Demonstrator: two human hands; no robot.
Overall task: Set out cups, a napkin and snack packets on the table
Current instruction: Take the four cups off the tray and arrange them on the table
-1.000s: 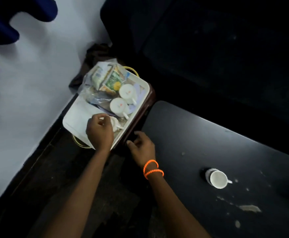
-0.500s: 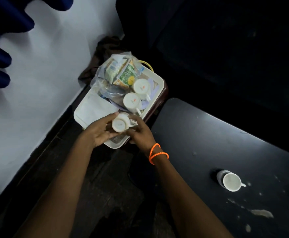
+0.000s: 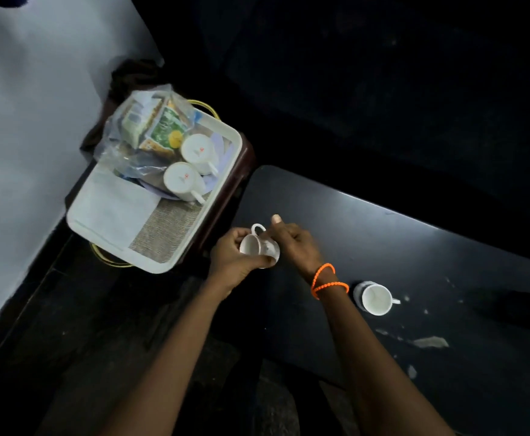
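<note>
A small white cup (image 3: pixel 259 245) lies on its side between both hands, just above the left end of the black table (image 3: pixel 414 262). My left hand (image 3: pixel 232 259) grips it from the left and below; my right hand (image 3: pixel 295 243), with orange bracelets at the wrist, touches it from the right. A second white cup (image 3: pixel 376 298) stands upright on the table. The white tray (image 3: pixel 222 196) at the left holds two upside-down cups (image 3: pixel 183 180) (image 3: pixel 198 150), a folded white napkin (image 3: pixel 115 206) and a clear bag of snack packets (image 3: pixel 150 127).
The tray rests on a dark red-brown stool (image 3: pixel 241 171) beside a white wall (image 3: pixel 21 121). A dark cloth (image 3: pixel 131 77) lies behind the tray. Pale scuff marks (image 3: pixel 427 341) mark the table's right part. The floor (image 3: pixel 68 341) below is dark.
The left hand lifted the cup off the tray, the right hand joined it, and both carried it rightward to the table's left end. The view shifted right.
</note>
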